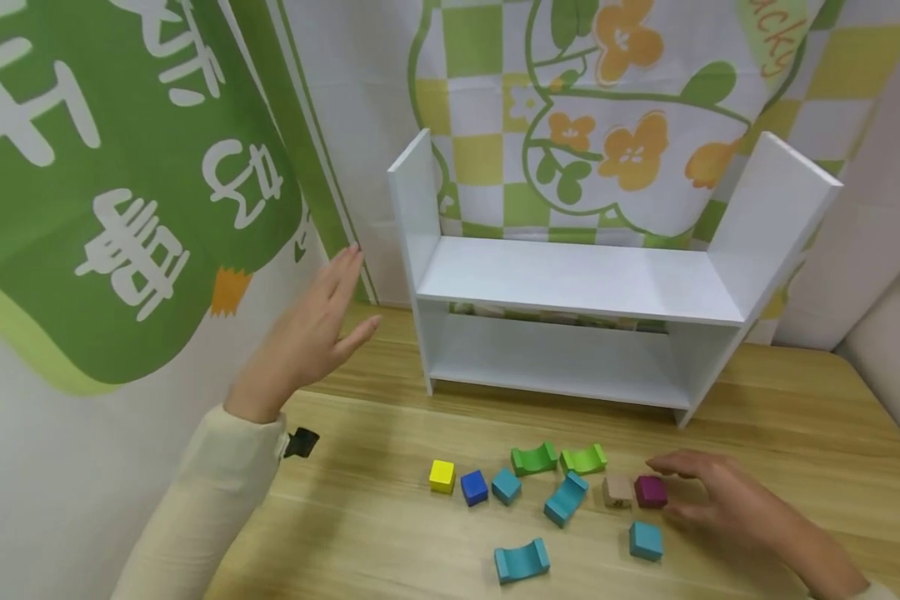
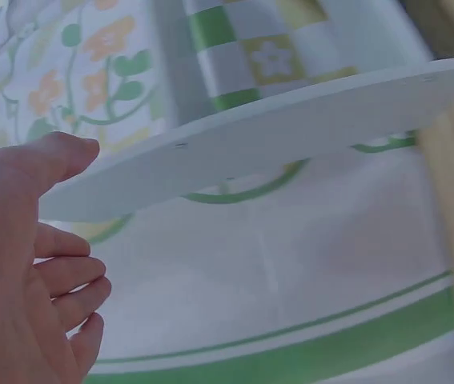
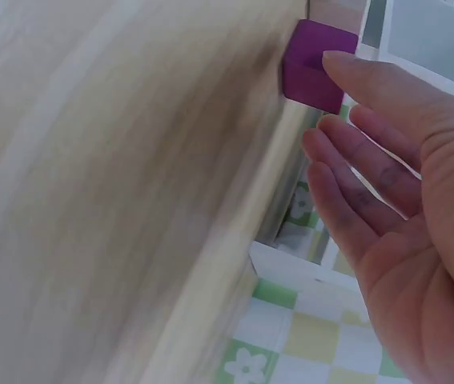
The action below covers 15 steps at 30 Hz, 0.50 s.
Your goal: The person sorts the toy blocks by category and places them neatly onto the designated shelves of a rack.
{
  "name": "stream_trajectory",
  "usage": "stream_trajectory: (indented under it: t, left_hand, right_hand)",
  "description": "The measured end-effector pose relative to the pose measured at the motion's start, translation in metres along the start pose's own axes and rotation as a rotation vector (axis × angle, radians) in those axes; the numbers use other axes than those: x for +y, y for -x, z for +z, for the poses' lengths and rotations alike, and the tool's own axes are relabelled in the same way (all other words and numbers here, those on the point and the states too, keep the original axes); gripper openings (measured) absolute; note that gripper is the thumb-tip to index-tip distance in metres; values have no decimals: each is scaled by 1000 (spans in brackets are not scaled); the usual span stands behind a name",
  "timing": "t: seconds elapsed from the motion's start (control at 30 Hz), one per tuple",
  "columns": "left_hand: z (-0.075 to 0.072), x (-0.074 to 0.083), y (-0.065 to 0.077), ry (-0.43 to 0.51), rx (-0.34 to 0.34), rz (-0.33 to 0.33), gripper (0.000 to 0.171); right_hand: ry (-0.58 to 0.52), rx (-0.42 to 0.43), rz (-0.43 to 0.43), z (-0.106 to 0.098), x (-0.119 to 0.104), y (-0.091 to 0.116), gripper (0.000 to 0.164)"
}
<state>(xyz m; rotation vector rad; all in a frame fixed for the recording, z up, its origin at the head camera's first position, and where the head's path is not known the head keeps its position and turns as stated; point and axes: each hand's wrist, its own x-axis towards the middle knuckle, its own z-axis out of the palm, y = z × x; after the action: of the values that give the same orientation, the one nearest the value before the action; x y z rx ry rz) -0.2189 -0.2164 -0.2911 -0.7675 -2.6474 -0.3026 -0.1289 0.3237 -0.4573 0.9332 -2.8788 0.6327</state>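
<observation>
My right hand (image 1: pixel 735 504) is at the right of the blocks, its fingers and thumb spread about a purple cube (image 1: pixel 651 492) that sits on the table. In the right wrist view the thumb tip overlaps the purple cube (image 3: pixel 315 76), and the other fingers lie apart from it. Beside that cube is a plain wooden cube (image 1: pixel 617 492); a teal cube (image 1: pixel 646 541) sits nearer me. My left hand (image 1: pixel 307 329) is raised left of the white shelf (image 1: pixel 555 358), holding nothing, with thumb apart from the fingers. The left wrist view shows this hand (image 2: pixel 34 264) near the shelf's side panel (image 2: pixel 235 148).
On the wooden table (image 1: pixel 360 533) lie a yellow cube (image 1: pixel 442 476), a blue cube (image 1: pixel 474 487), another teal cube (image 1: pixel 506 486), two green curved blocks (image 1: pixel 534 460) and two teal curved blocks (image 1: pixel 522 562). Printed cloth (image 1: pixel 480 117) hangs behind the shelf and at left.
</observation>
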Motion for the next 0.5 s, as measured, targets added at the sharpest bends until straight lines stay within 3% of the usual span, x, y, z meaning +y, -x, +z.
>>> stream_trajectory:
  t: [0.27,0.5]
  left_hand:
    - [-38,8,-45,-65,181,102,87]
    - [-57,19,-72,-122,212,144,89]
  right_hand:
    - [-5,-12,-39,12,2,-6,48]
    - [26,12,-72,16,7,-7,48]
